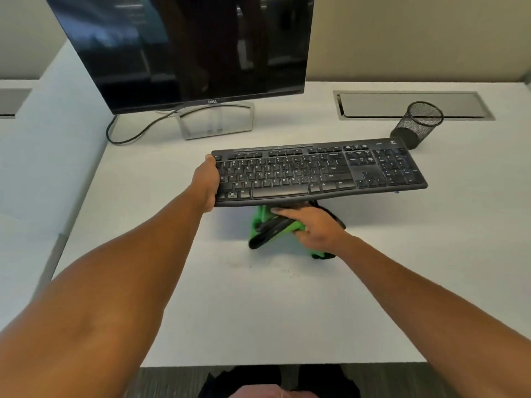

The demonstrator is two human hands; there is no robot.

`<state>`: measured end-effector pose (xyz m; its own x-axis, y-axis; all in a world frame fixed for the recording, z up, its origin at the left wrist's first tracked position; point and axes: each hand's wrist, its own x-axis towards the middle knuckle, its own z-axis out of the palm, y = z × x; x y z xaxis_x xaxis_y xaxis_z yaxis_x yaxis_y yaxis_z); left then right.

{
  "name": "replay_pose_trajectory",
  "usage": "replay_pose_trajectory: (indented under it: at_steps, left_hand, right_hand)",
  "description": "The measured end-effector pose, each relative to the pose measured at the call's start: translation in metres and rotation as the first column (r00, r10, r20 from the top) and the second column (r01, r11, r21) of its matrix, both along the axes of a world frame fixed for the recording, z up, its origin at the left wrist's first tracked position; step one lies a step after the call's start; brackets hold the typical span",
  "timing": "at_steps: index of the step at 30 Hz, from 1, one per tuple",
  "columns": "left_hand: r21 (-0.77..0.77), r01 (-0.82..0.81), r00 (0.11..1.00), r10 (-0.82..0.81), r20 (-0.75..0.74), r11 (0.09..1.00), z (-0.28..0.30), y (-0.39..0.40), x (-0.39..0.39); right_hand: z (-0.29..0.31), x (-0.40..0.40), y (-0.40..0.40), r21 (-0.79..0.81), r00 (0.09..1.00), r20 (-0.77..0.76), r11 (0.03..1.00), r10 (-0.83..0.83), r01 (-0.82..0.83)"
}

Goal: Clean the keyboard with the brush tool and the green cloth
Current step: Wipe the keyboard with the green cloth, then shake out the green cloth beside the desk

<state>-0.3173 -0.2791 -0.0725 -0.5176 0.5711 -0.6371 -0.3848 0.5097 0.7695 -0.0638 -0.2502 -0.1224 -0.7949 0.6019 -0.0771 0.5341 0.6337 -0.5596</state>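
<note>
My left hand (pixel 207 182) grips the left end of the black keyboard (pixel 319 170) and holds it lifted off the white desk (pixel 230 305), keys up, casting a shadow below. Under the keyboard's front edge, my right hand (pixel 311 225) grips the bunched green cloth (pixel 260 222), which has a black border. The cloth rests on the desk and its far part is hidden by the keyboard. No brush tool is visible.
A dark monitor (pixel 184 50) on a silver stand (pixel 215 122) is behind the keyboard, its cable (pixel 129 133) looping left. A black mesh pen cup (pixel 418 123) stands at back right before a metal cable hatch (pixel 413 104). Small crumbs (pixel 290 273) dot the desk.
</note>
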Motion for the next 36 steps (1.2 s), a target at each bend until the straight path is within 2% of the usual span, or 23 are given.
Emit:
replay_pose_trajectory:
  at_steps: [1,3,4,7,12,19,30,36]
  left_hand:
    - [0.005,0.003,1.0,-0.003,0.004,1.0,-0.001,0.0,0.0]
    - [0.003,0.004,1.0,-0.004,0.015,1.0,-0.003,-0.002,0.001]
    - [0.001,0.005,1.0,-0.005,0.02,1.0,-0.004,-0.002,0.002]
    - [-0.005,0.008,1.0,-0.008,0.029,1.0,-0.011,-0.004,0.003]
    - [-0.021,0.01,0.999,-0.01,0.031,1.0,-0.024,-0.007,0.005]
    - [-0.035,0.044,0.999,-0.045,-0.016,0.998,-0.039,-0.006,0.0]
    - [-0.123,0.046,0.994,-0.058,-0.098,0.991,-0.077,-0.007,-0.009]
    - [-0.251,0.034,0.927,-0.124,-0.354,0.968,-0.074,-0.003,0.0]
  right_hand:
    - [0.004,0.016,0.014,0.037,0.989,0.108,0.995,-0.097,0.093]
    - [0.003,0.052,0.034,0.083,0.913,0.29,0.958,-0.287,0.275]
    - [-0.002,0.067,0.038,0.104,0.879,0.311,0.932,-0.362,0.347]
    - [-0.025,0.081,0.024,0.125,0.887,0.168,0.902,-0.43,0.414]
    - [-0.036,0.042,-0.035,0.052,0.97,0.053,0.97,-0.239,0.237]
    - [-0.052,0.007,-0.091,0.066,0.995,-0.101,0.998,-0.01,0.017]
    - [-0.056,0.001,-0.104,0.069,0.989,-0.146,0.997,0.035,-0.026]
    - [-0.052,0.001,-0.104,0.056,0.993,-0.114,0.998,0.027,-0.02]
